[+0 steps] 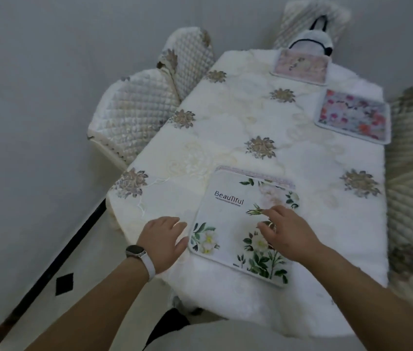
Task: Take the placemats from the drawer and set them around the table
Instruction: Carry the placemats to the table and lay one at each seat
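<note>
My desk (263, 117) wears a white flowered cloth, quilted chairs (134, 107) along its left. My left hand (163, 243) lies spread beside the near "BeauTiful" placemat (228, 216); my right hand (289, 236) rests loosely open on it.

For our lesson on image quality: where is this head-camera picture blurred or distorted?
Head view: wide-angle bending curves the white embroidered tablecloth edges; the far pale pink placemat and quilted chair covers are soft; the near white floral placemat is sharpest; lighting dim, flat.
</note>
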The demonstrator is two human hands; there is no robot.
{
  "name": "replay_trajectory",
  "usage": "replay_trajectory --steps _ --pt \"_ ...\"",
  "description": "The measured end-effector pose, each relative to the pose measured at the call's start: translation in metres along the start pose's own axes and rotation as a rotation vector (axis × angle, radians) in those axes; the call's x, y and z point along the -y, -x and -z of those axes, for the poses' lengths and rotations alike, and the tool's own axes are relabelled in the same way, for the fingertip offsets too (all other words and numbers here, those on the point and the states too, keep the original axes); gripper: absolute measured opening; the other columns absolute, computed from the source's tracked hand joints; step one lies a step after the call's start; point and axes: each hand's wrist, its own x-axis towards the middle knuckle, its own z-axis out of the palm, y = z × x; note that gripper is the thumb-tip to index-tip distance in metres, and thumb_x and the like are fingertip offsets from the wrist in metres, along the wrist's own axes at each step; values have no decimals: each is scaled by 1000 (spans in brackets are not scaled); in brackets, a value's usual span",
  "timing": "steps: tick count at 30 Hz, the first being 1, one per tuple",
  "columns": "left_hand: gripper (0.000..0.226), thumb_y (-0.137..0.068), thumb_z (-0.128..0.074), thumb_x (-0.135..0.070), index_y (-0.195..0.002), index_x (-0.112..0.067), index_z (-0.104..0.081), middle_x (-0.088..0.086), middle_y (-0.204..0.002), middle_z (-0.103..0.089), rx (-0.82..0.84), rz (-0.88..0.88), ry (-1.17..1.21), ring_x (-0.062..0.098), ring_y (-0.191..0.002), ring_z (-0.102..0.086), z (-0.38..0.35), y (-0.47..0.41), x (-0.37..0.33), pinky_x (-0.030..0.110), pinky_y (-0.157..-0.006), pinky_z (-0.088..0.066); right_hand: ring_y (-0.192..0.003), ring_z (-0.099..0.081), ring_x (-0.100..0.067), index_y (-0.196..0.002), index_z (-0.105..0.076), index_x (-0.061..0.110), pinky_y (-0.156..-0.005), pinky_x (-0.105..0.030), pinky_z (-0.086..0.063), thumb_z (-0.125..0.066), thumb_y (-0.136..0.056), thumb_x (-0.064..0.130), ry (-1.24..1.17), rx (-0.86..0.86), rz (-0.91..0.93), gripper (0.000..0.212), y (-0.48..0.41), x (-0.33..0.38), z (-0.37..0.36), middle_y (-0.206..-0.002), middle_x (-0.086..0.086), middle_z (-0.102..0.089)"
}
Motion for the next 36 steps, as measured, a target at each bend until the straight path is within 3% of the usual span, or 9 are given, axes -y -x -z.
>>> replay_trajectory --steps 7,9,12,14,20,23,28,32,36 --pt "70 -81 -20 -56 -127 -20 -59 6 -134 -57 196 -150 72 28 -119 -53 -23 -67 23 39 -94 -43 -129 -46 -27 -139 -51 22 -101 -42 -43 -33 -91 63 -212 91 -555 65 23 0 -33 -144 -4 -46" --pt "63 -86 -28 -54 -133 -20 -54 6 -139 -51 229 -117 137 27 -122 -50 -27 -74 19 37 -94 -42 -129 -44 -29 -139 -49 19 -99 -40 -43 -25 -86 61 -246 153 -639 72 33 0 -47 -147 -7 -43" --pt "50 -95 -46 -40 -140 -17 -45 6 -145 -41 298 -65 240 26 -126 -43 -36 -83 14 34 -100 -39 -127 -46 -33 -141 -45 14 -99 -37 -41 -47 -98 31 -365 127 -747 47 41 5 -58 -143 -15 -44" --pt "53 -95 -49 -37 -142 -14 -41 8 -146 -40 319 -26 332 26 -130 -40 -40 -90 10 33 -105 -35 -124 -50 -33 -142 -44 13 -98 -37 -42 -52 -97 33 -513 54 -834 50 42 6 -63 -141 -16 -46" --pt "59 -93 -54 -30 -146 -12 -33 11 -148 -38 368 171 637 26 -134 -37 -36 -98 -15 33 -110 -30 -110 -60 -30 -146 -38 9 -86 -40 -52 -54 -95 40 -692 -74 -906 62 37 1 -65 -139 -16 -50" --pt "52 -92 -54 -23 -141 -12 -40 11 -137 -45 293 271 728 25 -121 -48 -32 -99 -25 29 -100 -37 -118 -55 -30 -148 -35 8 -88 -34 -45 -52 -96 37 -698 -101 -903 62 30 -3 -62 -142 -16 -48" --pt "49 -88 -55 -13 -135 -12 -40 4 -108 -59 173 479 928 21 -90 -57 -28 -112 -38 26 -77 -41 -105 -57 -26 -147 -37 5 -85 -35 -46 -53 -93 27 -760 -161 -923 60 15 -10 -55 -135 -16 -52" --pt "40 -87 -54 -6 -127 -9 -51 7 -110 -64 217 519 957 21 -87 -57 -28 -121 -49 26 -76 -42 -124 -49 -32 -148 -36 6 -95 -38 -45 -53 -91 25 -798 -110 -930 63 11 -21 -53 -146 -17 -41" --pt "39 -87 -53 -3 -126 -9 -51 7 -107 -60 197 548 948 23 -90 -55 -26 -122 -57 27 -79 -42 -107 -59 -27 -143 -45 6 -88 -37 -50 -58 -88 23 -875 -164 -901 59 11 -37 -53 -132 -14 -56"
